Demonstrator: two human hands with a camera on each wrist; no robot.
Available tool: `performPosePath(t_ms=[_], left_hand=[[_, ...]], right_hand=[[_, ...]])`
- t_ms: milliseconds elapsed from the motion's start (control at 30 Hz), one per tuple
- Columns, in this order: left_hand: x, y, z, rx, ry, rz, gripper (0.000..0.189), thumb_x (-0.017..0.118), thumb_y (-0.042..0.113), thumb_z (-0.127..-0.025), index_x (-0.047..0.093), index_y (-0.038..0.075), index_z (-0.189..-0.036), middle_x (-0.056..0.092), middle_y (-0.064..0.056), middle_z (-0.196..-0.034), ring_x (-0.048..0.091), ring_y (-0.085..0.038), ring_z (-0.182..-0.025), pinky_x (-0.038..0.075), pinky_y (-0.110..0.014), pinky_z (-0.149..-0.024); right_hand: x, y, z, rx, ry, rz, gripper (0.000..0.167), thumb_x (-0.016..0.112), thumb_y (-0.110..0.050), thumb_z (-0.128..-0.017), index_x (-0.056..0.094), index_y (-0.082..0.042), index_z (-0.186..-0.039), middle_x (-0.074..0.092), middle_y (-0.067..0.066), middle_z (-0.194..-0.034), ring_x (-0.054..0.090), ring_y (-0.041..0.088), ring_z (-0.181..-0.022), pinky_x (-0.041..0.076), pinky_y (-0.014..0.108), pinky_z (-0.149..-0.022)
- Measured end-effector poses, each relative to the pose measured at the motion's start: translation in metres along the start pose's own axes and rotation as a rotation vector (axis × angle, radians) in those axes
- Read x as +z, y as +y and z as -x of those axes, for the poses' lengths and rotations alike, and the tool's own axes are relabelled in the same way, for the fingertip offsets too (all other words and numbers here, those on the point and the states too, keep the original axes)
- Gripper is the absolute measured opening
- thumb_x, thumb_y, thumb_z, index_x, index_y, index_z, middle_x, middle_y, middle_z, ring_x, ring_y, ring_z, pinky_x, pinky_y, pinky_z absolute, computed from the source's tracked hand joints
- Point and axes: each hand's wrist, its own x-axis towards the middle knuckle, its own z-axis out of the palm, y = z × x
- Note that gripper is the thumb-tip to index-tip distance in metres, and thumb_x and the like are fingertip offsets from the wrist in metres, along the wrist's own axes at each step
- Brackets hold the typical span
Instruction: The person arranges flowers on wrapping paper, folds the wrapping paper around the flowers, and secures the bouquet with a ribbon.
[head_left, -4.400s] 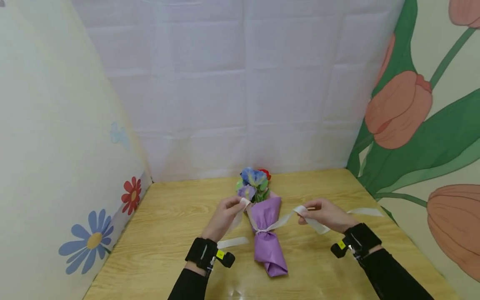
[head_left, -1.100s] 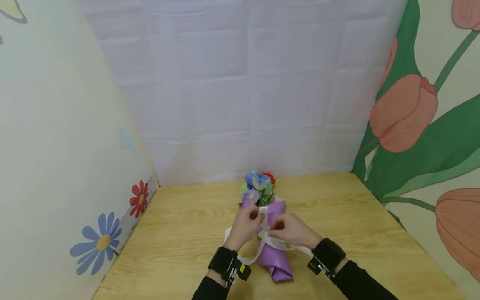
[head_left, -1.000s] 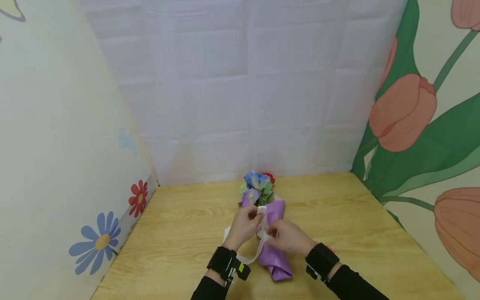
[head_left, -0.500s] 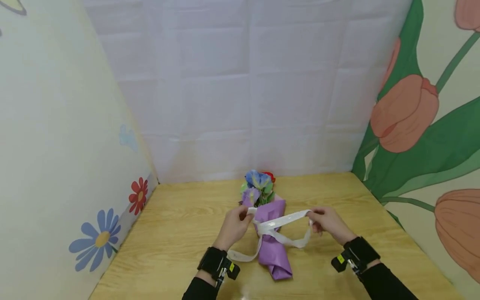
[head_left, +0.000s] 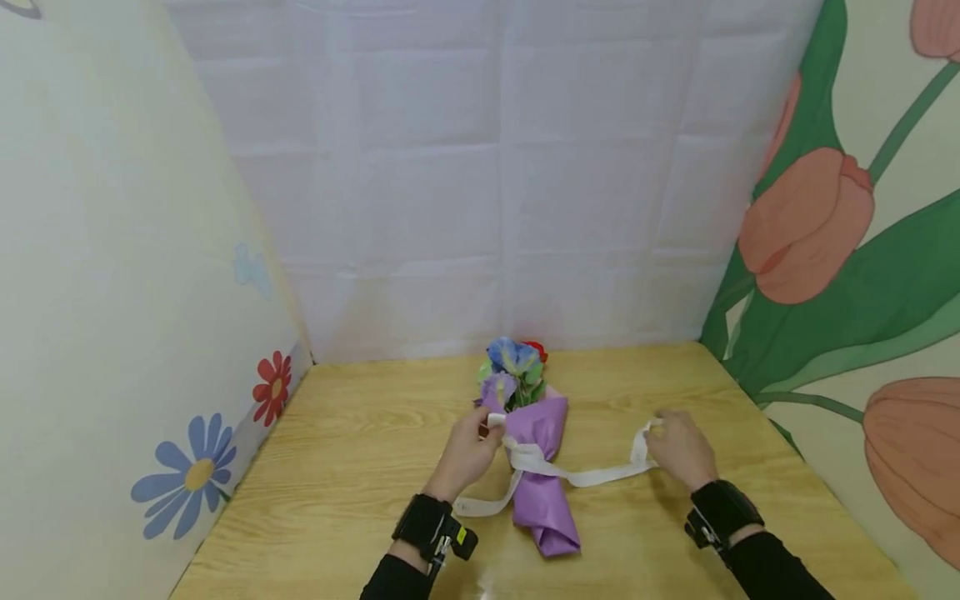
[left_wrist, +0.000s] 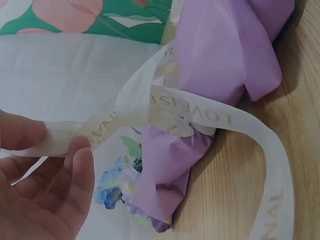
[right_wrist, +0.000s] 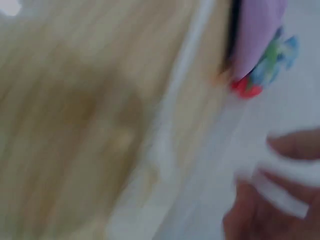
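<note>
A bouquet of blue, purple and red flowers in purple wrapping paper lies on the table. White ribbon with gold lettering is tied round its narrow middle; a loop and loose tails show in the left wrist view. My left hand, left of the wrapping, pinches one ribbon part between thumb and fingers, as the left wrist view shows closely. My right hand is out to the right, the other ribbon tail rising to its fingertips. The right wrist view is blurred, with a pale strip between the fingers.
The wooden table backs onto a hanging white cloth. Painted walls stand at both sides, with daisies on the left and tulips on the right. Another ribbon tail curves over the table at left.
Both hands were close together over the ribbon a second ago. My right hand has since drawn out to the right, stretching its ribbon tail; my left has shifted slightly left, still pinching.
</note>
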Motion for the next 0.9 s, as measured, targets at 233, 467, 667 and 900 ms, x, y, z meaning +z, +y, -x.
performPosePath(t_ms=[233,467,667,900], left_hand=[[0.003,0.008,-0.003,0.030,-0.002,0.032,0.008,0.063,0.011,-0.099,0.062,0.008,-0.092,0.063,-0.001,-0.084,0.060,-0.014,-0.080,0.053,-0.030,-0.074],[0.011,0.014,-0.002,0.050,-0.025,0.077,0.009,0.063,0.010,-0.100,0.063,0.005,-0.092,0.065,-0.003,-0.085,0.062,-0.014,-0.080,0.054,-0.030,-0.075],[0.011,0.015,0.000,0.007,-0.081,0.114,0.012,0.061,0.014,-0.102,0.064,0.005,-0.095,0.067,-0.004,-0.084,0.064,-0.015,-0.074,0.053,-0.027,-0.066],[0.012,0.013,0.002,0.002,-0.137,0.117,0.007,0.060,0.010,-0.101,0.066,0.005,-0.100,0.070,-0.010,-0.091,0.065,-0.014,-0.078,0.053,-0.026,-0.067]], right_hand=[[0.050,-0.074,-0.015,-0.438,-0.447,-0.232,0.053,0.078,-0.010,-0.087,0.059,0.006,-0.134,0.067,0.021,-0.119,0.065,0.020,-0.078,0.054,0.028,-0.065],[0.089,-0.088,-0.024,-0.500,-0.400,-0.140,0.015,0.078,0.002,-0.080,0.071,-0.006,-0.090,0.059,-0.006,-0.075,0.053,0.006,-0.069,0.046,0.025,-0.062],[0.102,-0.086,-0.027,-0.541,-0.325,-0.116,0.022,0.072,0.008,-0.074,0.061,-0.011,-0.077,0.056,-0.008,-0.072,0.051,0.005,-0.066,0.045,0.025,-0.061],[0.120,-0.084,-0.030,-0.607,-0.138,-0.066,0.023,0.070,0.005,-0.081,0.056,-0.013,-0.078,0.047,-0.009,-0.068,0.045,0.004,-0.061,0.041,0.024,-0.056]])
